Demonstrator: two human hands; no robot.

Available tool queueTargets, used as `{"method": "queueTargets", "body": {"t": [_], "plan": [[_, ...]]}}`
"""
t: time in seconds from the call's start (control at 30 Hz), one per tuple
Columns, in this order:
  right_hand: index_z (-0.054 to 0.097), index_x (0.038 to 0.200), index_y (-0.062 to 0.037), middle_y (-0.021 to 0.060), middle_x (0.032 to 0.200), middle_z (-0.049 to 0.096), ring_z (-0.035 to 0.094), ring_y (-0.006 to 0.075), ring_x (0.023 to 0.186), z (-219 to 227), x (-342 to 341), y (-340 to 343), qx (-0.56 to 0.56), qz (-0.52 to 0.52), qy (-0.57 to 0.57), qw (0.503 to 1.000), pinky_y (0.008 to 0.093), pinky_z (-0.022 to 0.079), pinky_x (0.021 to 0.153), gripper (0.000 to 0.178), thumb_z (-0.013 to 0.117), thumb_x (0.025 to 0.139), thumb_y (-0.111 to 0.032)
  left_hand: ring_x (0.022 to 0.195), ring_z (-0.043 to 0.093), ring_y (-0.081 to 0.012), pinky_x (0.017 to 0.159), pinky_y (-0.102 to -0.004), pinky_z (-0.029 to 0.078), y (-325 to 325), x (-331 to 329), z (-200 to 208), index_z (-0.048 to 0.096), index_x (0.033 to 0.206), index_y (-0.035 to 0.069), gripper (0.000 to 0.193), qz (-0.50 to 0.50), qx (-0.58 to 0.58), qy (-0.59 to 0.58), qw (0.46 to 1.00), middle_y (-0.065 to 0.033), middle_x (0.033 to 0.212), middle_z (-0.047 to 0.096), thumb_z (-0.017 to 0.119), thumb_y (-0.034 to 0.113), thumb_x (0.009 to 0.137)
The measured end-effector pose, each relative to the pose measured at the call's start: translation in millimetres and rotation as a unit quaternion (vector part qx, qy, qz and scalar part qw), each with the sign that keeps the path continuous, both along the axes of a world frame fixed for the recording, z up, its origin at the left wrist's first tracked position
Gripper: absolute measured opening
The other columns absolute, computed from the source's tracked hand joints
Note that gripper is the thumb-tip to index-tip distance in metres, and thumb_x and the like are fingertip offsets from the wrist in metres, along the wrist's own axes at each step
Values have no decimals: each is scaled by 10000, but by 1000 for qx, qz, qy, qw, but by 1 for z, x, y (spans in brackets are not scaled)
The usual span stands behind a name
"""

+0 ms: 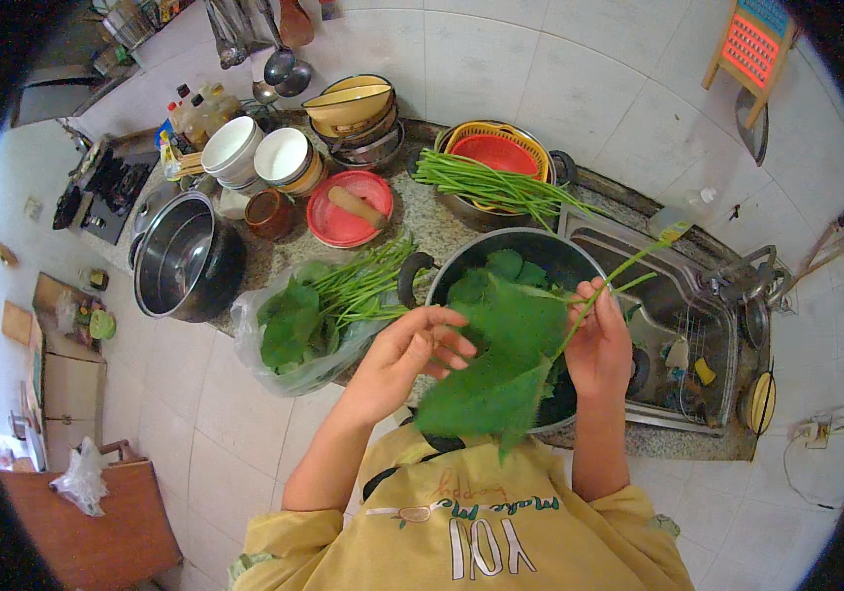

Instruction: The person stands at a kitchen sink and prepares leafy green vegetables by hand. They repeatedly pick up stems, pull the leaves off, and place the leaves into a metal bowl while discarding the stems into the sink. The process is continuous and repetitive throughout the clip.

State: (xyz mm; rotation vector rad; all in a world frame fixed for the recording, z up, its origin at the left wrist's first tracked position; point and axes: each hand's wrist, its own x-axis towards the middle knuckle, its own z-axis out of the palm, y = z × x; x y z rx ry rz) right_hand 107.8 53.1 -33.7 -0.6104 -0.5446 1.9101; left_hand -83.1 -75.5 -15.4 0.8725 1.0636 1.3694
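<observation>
My right hand (599, 345) pinches the green stems of a large leaf (496, 345), whose blade hangs down toward me. The stem ends stick out past my fingers to the upper right. My left hand (412, 355) is open beside the leaf, fingers apart and slightly curled, with nothing in them. Beneath both hands stands a dark two-handled pot (456, 261) with more green leaves in it. To its left, a clear plastic bag (269, 369) holds leafy stems (348, 291). Behind the pot, peeled-looking green stalks (501, 187) lie across a yellow basket (540, 148) with a red one inside.
A metal sink (658, 305) with a yellow sponge (704, 371) is at the right. Along the counter stand a large black pot (191, 256), white bowls (235, 148), a red basin (368, 197) holding a wooden stick, a brown jar (270, 214) and stacked yellow bowls (348, 103).
</observation>
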Motion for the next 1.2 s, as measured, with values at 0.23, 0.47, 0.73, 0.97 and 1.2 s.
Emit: {"method": "queueTargets", "body": {"t": [0.23, 0.47, 0.73, 0.97, 1.2], "plan": [[483, 1001, -32, 58, 893, 530, 519, 145, 789, -14, 6, 4, 16, 13, 81, 996, 247, 462, 715, 174, 477, 882, -159, 878, 594, -267, 678, -354, 500, -4, 15, 12, 444, 1142, 17, 905, -7, -21, 9, 1000, -182, 967, 587, 380, 771, 645], [519, 935, -23, 57, 849, 539, 517, 145, 776, -20, 10, 3, -18, -29, 16, 999, 253, 452, 707, 148, 471, 883, -153, 1006, 535, -291, 802, -409, 454, -6, 20, 26, 453, 1164, -9, 1013, -6, 66, 79, 995, -189, 1171, 486, 420, 814, 574], [530, 916, -50, 16, 812, 535, 502, 113, 727, -22, 7, -2, 13, -74, -128, 989, 249, 423, 662, 156, 475, 883, -192, 999, 517, -149, 831, -283, 430, -5, 35, 35, 464, 1156, -3, 523, 84, 79, 108, 987, -73, 1078, 526, 694, 126, 704], [524, 911, -51, 18, 816, 534, 507, 102, 708, -20, 1, -8, 2, -101, -114, 988, 233, 418, 645, 151, 463, 889, -188, 745, 559, -105, 662, -227, 450, 2, 48, 44, 541, 1012, -10, 298, 197, 12, 54, 979, -58, 836, 606, 627, 11, 726], [531, 932, -41, 31, 834, 544, 505, 110, 724, -20, 2, -9, 5, -99, -103, 990, 233, 414, 651, 155, 461, 890, -174, 769, 582, -152, 575, -265, 547, 0, 42, 35, 456, 1066, -45, 254, 162, 20, 34, 986, -104, 939, 557, 518, 29, 831]]}}
